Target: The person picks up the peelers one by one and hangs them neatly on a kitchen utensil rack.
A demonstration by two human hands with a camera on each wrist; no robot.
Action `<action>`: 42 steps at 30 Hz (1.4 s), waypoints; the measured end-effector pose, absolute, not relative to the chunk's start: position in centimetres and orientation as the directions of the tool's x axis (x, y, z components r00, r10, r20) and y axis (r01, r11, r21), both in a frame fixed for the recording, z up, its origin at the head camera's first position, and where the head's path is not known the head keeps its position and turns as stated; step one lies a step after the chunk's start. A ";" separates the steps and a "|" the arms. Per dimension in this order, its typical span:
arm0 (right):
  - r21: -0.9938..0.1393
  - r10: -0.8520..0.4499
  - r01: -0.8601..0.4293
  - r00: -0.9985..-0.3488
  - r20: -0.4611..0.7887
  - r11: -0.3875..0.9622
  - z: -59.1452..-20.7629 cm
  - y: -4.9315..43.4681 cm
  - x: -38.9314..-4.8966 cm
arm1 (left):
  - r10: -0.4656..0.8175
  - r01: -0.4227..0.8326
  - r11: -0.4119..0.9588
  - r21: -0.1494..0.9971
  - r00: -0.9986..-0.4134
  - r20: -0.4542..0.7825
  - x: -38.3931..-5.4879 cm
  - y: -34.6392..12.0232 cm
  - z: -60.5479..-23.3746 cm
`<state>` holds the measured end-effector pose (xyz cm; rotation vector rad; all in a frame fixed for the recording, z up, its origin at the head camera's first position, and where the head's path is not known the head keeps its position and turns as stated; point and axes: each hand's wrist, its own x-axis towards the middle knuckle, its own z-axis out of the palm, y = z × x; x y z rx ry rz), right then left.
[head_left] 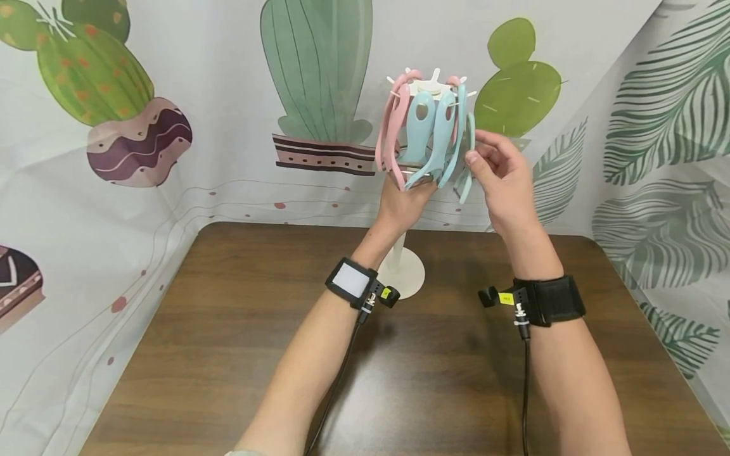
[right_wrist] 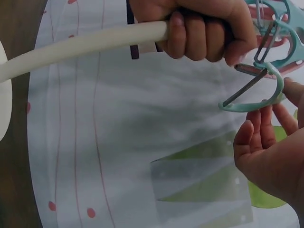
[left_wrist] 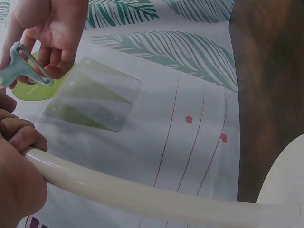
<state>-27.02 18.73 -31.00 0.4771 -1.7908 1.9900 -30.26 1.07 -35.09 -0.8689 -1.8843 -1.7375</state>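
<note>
Above the far edge of the table is a white rotating-style rack point(head_left: 433, 85) with hooks round its top. Pink Y-shaped peelers point(head_left: 393, 142) hang on its left side, and light blue peelers point(head_left: 420, 130) hang at the front and right. My left hand point(head_left: 403, 206) grips the white pole point(right_wrist: 104, 41) just beneath the hanging peelers, fingers wrapped round it. At the right side of the rack, my right hand point(head_left: 507, 180) pinches a light blue peeler point(right_wrist: 254, 107) by its handle, between thumb and fingers. That peeler's blade end points downward, close beside the others.
The pole runs down to a round white base point(head_left: 413, 278) on the brown wooden table point(head_left: 239, 335). Behind the table hangs a cloth point(head_left: 222, 120) printed with cacti and leaves. Black straps with cameras and cables point(head_left: 523, 373) are on both wrists.
</note>
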 end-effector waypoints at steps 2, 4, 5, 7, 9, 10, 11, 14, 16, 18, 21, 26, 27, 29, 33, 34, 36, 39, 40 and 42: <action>-0.837 0.066 -0.537 -0.843 0.533 -0.105 -30.5 18.8 -27.6 | 0.155 0.695 0.009 0.719 -0.711 0.686 -30.2 1.1 -35.0; -0.826 0.046 -0.541 -0.840 0.541 -0.157 -30.0 18.9 -28.1 | 0.151 0.694 0.004 0.719 -0.712 0.686 -30.0 1.2 -34.8; -0.821 0.037 -0.541 -0.838 0.544 -0.184 -29.8 18.9 -28.3 | 0.149 0.694 0.002 0.720 -0.712 0.686 -29.8 1.2 -34.7; -0.812 0.016 -0.536 -0.837 0.547 -0.232 -29.2 18.9 -28.8 | 0.147 0.693 -0.001 0.721 -0.713 0.685 -29.1 1.1 -34.0; -0.806 -0.003 -0.525 -0.837 0.547 -0.272 -28.7 19.0 -29.2 | 0.150 0.689 -0.008 0.725 -0.716 0.682 -28.3 0.9 -33.4; -0.803 -0.009 -0.523 -0.837 0.548 -0.285 -28.4 19.0 -29.3 | 0.150 0.684 -0.011 0.729 -0.720 0.678 -27.9 0.9 -33.1; -0.801 -0.011 -0.523 -0.835 0.550 -0.291 -28.1 18.9 -29.5 | 0.150 0.682 -0.013 0.732 -0.722 0.675 -27.5 0.8 -32.8; -0.796 -0.013 -0.526 -0.832 0.555 -0.300 -27.3 19.0 -29.9 | 0.150 0.675 -0.023 0.737 -0.727 0.670 -27.2 0.7 -32.6; -0.794 -0.014 -0.518 -0.835 0.550 -0.319 -26.8 19.1 -30.0 | 0.144 0.675 -0.018 0.738 -0.728 0.670 -27.7 0.8 -33.0; -0.792 -0.020 -0.495 -0.844 0.536 -0.357 -26.5 19.1 -30.2 | 0.140 0.680 -0.015 0.733 -0.724 0.675 -28.4 1.0 -33.7; -0.787 -0.035 -0.454 -0.857 0.513 -0.417 -26.1 19.2 -30.4 | 0.137 0.681 0.005 0.732 -0.726 0.674 -29.6 1.3 -34.6; -0.772 -0.068 -0.428 -0.854 0.515 -0.470 -25.8 19.2 -31.0 | 0.150 0.694 0.033 0.719 -0.715 0.683 -30.2 1.2 -34.9; -0.771 -0.075 -0.436 -0.848 0.525 -0.464 -25.8 19.2 -31.2 | 0.152 0.696 0.034 0.718 -0.713 0.684 -30.2 1.1 -34.9; -0.769 -0.091 -0.452 -0.834 0.544 -0.451 -25.8 19.2 -31.6 | 0.152 0.699 0.036 0.714 -0.710 0.687 -30.2 1.1 -34.8; -0.764 -0.124 -0.453 -0.819 0.561 -0.459 -25.8 19.2 -32.3 | 0.151 0.689 0.022 0.725 -0.719 0.679 -30.2 1.1 -34.9; -0.763 -0.135 -0.443 -0.818 0.559 -0.470 -25.8 19.2 -32.5 | 0.149 0.688 0.018 0.725 -0.719 0.679 -30.2 1.2 -34.9; -0.761 -0.157 -0.420 -0.818 0.553 -0.494 -25.8 19.2 -32.7 | 0.148 0.684 0.011 0.729 -0.722 0.676 -30.1 1.3 -34.9; -0.767 -0.185 -0.399 -0.816 0.547 -0.503 -25.7 19.1 -33.1 | 0.145 0.685 0.013 0.728 -0.722 0.677 -30.1 1.3 -34.8; -0.769 -0.191 -0.392 -0.818 0.543 -0.505 -25.7 19.1 -33.2 | 0.145 0.687 0.018 0.726 -0.720 0.678 -30.1 1.3 -34.8; -0.775 -0.205 -0.382 -0.819 0.536 -0.503 -25.7 18.9 -33.4 | 0.147 0.694 0.022 0.720 -0.715 0.684 -30.1 1.2 -34.8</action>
